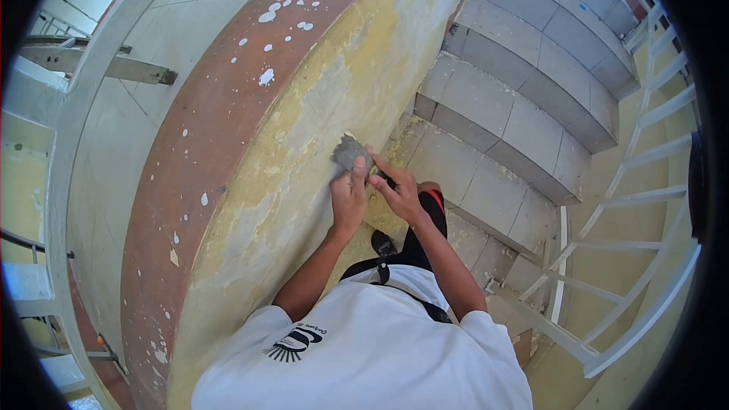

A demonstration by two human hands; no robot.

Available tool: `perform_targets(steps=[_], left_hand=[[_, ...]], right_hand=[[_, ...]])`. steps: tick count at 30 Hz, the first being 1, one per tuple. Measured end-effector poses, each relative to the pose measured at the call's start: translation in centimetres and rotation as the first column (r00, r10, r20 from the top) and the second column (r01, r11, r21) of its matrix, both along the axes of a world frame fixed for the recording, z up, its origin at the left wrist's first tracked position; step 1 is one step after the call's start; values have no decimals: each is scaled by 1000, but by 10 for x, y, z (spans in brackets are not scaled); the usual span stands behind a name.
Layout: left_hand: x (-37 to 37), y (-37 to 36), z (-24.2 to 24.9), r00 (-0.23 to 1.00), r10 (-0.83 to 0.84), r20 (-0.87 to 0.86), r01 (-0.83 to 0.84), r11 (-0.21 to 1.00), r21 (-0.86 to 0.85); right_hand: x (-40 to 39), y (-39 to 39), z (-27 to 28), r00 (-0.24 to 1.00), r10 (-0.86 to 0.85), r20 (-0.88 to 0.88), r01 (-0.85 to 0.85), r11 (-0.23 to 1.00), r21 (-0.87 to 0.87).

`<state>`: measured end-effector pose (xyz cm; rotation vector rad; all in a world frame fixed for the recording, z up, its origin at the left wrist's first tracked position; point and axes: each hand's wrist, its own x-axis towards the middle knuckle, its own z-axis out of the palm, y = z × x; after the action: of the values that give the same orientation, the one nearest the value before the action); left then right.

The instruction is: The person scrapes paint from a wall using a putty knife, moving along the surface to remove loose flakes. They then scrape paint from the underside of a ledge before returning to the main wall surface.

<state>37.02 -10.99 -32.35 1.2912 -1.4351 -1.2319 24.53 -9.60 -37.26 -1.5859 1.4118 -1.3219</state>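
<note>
A putty knife with a wide grey blade (pixel 348 151) is held up against the curved wall (pixel 304 125), whose yellow paint is patchy and flaking. My left hand (pixel 349 201) is closed at the blade, thumb pressed along its face. Around the dark handle, my right hand (pixel 399 191) is closed, its thumb close to the left one. Part of the handle is hidden by the fingers. Bits of pale material show along the blade's front edge.
Tiled stairs (pixel 486 114) curve upward on the right, beside a white metal railing (pixel 638 197). A reddish-brown ledge (pixel 220 152) spotted with white paint tops the wall. Another white railing (pixel 76 144) stands at left, with a wooden plank (pixel 129 68) by it. Paint flakes lie on the steps.
</note>
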Motion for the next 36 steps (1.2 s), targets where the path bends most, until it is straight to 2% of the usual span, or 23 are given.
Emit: perform_targets(steps=[1,2,5,8,9,10,12,14,16,17,19,20,21,22,23,24,25,28,29,31,32,34,36], left_hand=[[-3,2,4,998,7,-55,-8,999,-34],[-5,0,7,994,8,-112,-16,997,-77],[-1,1,-15,1000,-16,-17,19,976,215],[-13,8,10,969,73,-237,-82,996,-26],[-15,9,18,954,96,-283,-104,994,-14],[-14,7,7,976,79,-201,-68,996,59],[-6,-2,-12,999,21,-30,-15,981,194],[-11,-2,-13,992,54,-117,-51,998,31],[-14,6,10,973,118,-196,-128,991,-35],[-15,8,20,942,148,-301,-168,985,-42],[-12,4,1,973,108,-205,-114,993,-18],[-5,4,-15,985,87,-148,-88,996,-1],[-2,-3,-10,999,33,-20,-30,992,119],[-3,-1,-6,991,86,-102,-78,994,80],[-7,4,-2,975,132,-181,-125,991,49],[-10,11,9,952,174,-253,-171,985,34],[3,12,2,970,153,-189,-152,988,24],[-1,8,-7,985,110,-133,-101,992,77],[2,0,-54,986,106,-129,-86,985,151],[-4,9,-32,963,169,-212,-138,979,153],[-9,10,-18,947,194,-256,-159,976,151],[-3,18,-8,953,207,-220,-200,978,53],[-12,11,-5,937,227,-265,-247,968,-47]], right_hand=[[-1,3,11,1000,13,-15,-12,998,67],[-1,4,7,1000,4,15,-5,1000,29],[-2,4,1,999,-3,50,5,999,-52],[-9,6,16,1000,12,-27,-12,999,-31],[-11,4,22,998,24,-62,-26,999,-31],[-13,1,27,994,41,-97,-44,998,-36],[-12,-5,13,996,-27,-87,11,985,-175],[-12,-10,3,997,-43,-70,23,964,-265],[-9,-5,29,999,-28,-40,15,959,-282],[-8,-3,26,998,-18,-54,2,958,-287],[-7,-10,20,996,-3,-84,-25,946,-325],[-7,-8,11,997,-6,-78,-16,960,-279],[-8,-7,8,997,-5,-74,-12,972,-236],[-10,-9,6,997,-3,-76,-12,980,-196],[-11,-11,3,994,-1,-107,-24,971,-236],[-9,-10,24,991,-4,-134,-32,964,-264],[-8,-8,34,986,-4,-164,-44,957,-288],[-14,-15,6,992,51,-115,-79,965,-249],[-16,-13,3,993,41,-111,-67,968,-240],[-22,-12,7,993,29,-112,-52,975,-215],[-23,-16,13,982,50,-180,-90,972,-219],[-23,-14,52,943,112,-314,-181,963,-199],[-29,-24,38,972,90,-218,-150,948,-281]])
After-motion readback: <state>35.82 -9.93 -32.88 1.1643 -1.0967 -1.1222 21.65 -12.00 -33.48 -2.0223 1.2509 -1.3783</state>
